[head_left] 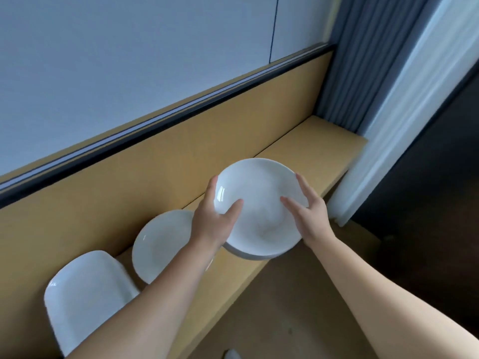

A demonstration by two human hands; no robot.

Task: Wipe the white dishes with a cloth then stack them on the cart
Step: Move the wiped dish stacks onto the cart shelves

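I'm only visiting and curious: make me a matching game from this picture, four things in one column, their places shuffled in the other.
1. stack of dishes
2. round dish
3. squarish dish
4. curtain

a. hangs at the ledge's far end
b. lower left corner of the view
c. gripped by the left hand and right hand
d. on the ledge, between the other dishes

Pairs: 1-c, 2-d, 3-b, 4-a

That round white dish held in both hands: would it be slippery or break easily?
Probably slippery: the dish has a glossy glaze with glints, which may be why the left hand and right hand both grip its rim. It looks stiff and likely breakable, like ceramic, so a drop onto the wooden ledge could chip it.
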